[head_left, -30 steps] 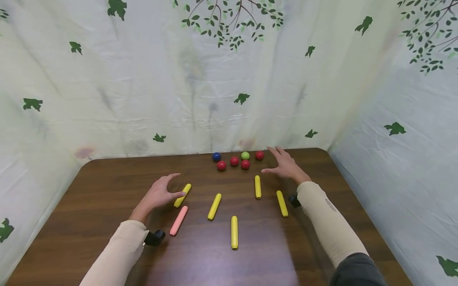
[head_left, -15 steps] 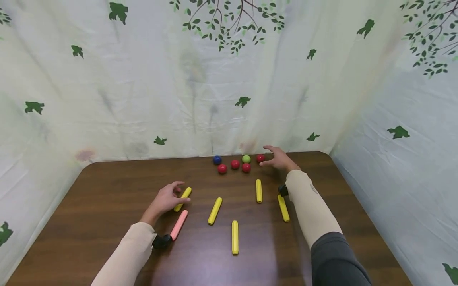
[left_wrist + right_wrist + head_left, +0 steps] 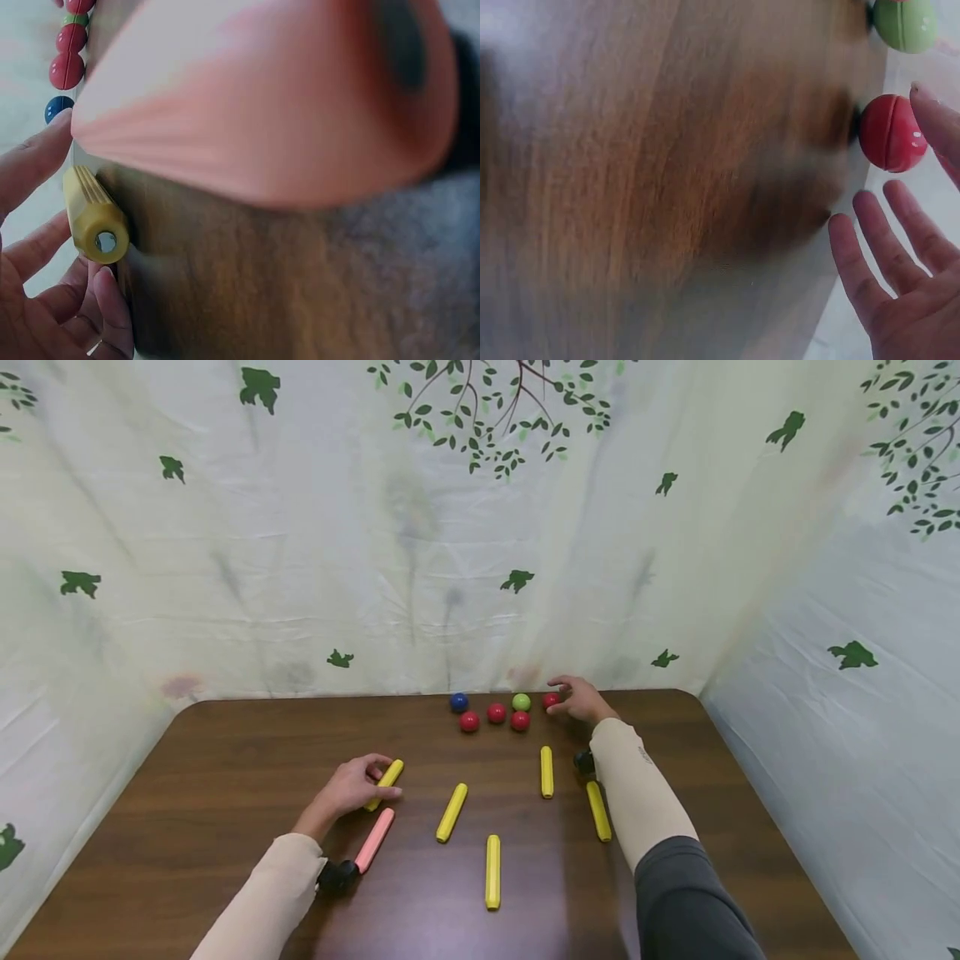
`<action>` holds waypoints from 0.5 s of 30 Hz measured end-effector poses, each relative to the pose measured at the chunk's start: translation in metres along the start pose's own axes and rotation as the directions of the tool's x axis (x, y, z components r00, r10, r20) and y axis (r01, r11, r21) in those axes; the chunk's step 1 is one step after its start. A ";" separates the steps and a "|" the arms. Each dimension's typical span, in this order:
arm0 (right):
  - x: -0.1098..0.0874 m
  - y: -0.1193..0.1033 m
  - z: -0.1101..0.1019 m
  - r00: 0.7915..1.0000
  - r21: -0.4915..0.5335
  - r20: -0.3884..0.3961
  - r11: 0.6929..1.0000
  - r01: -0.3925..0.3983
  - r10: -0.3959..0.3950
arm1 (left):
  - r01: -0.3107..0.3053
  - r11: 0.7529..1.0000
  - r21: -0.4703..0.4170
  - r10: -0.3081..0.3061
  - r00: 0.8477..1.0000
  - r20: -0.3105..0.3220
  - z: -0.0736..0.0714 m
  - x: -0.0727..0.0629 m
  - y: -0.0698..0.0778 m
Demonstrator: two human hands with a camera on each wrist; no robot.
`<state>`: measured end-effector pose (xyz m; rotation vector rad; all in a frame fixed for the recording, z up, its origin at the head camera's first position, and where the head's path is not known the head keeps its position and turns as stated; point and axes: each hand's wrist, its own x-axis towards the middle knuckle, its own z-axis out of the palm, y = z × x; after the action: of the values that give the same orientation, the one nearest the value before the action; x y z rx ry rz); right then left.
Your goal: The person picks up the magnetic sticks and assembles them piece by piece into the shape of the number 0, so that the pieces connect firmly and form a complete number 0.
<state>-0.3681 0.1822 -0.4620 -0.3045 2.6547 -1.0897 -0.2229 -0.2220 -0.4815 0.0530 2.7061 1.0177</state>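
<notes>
My left hand [image 3: 355, 787] spans a hollow yellow tube [image 3: 393, 770], thumb on the near side and fingers beyond. In the left wrist view the thumb [image 3: 34, 166] stands apart from the tube, and a fingertip reaches its lower end. A pink stick [image 3: 376, 840] lies by the left wrist; it looms large and blurred in the left wrist view. My right hand [image 3: 582, 700] is at the far edge, around the rightmost red ball [image 3: 551, 700]. In the right wrist view its spread fingers [image 3: 881, 251] sit below this ball [image 3: 891, 135], with the thumb beside it.
Left of the right hand a green ball [image 3: 521, 702], a blue ball [image 3: 459, 702] and several red balls [image 3: 469, 721] cluster along the back edge. More yellow tubes [image 3: 452, 812] are spread over the brown table [image 3: 255, 752]. A white leaf-printed cloth [image 3: 420, 568] hangs behind.
My right hand has come in leftward to the rightmost red ball, its fingers drawing closer round it. The left hand has shifted right and lowered over the yellow tube.
</notes>
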 end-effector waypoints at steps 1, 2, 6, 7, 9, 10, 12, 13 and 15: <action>0.001 0.001 0.000 1.000 -0.007 -0.002 1.000 0.002 -0.002 | 0.001 1.000 -0.002 -0.001 1.000 0.003 0.000 0.000 0.001; 0.001 0.002 0.001 1.000 -0.011 -0.002 1.000 0.001 -0.002 | 0.003 1.000 -0.005 -0.003 1.000 0.005 0.000 -0.001 0.001; 0.003 0.003 0.003 1.000 -0.034 0.003 0.999 -0.001 0.001 | 0.010 1.000 0.000 -0.010 1.000 0.005 0.000 -0.001 0.003; 0.004 0.003 0.003 1.000 -0.038 0.002 0.999 -0.005 0.005 | 0.009 1.000 0.001 -0.009 1.000 0.002 0.000 -0.001 0.003; 0.005 0.004 0.004 1.000 -0.042 0.000 0.999 -0.016 0.016 | 0.010 1.000 0.001 -0.010 1.000 -0.004 0.000 0.000 0.003; 0.006 0.004 0.004 1.000 -0.041 -0.004 0.999 -0.021 0.021 | 0.009 1.000 0.000 -0.009 1.000 -0.007 0.000 0.000 0.003; 0.008 0.004 0.005 1.000 -0.040 -0.009 0.999 -0.024 0.023 | 0.008 1.000 0.000 -0.008 1.000 -0.012 -0.001 0.001 0.002; 0.009 0.004 0.005 1.000 -0.041 -0.011 0.999 -0.023 0.022 | 0.006 1.000 0.002 -0.006 1.000 -0.014 -0.001 0.001 0.002; 0.010 0.004 0.005 1.000 -0.045 -0.019 0.999 -0.018 0.017 | 0.010 1.000 0.005 -0.010 1.000 -0.018 -0.002 0.003 0.001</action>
<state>-0.3766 0.1789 -0.4702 -0.2807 2.6959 -1.0336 -0.2262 -0.2226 -0.4803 0.0311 2.7226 1.0134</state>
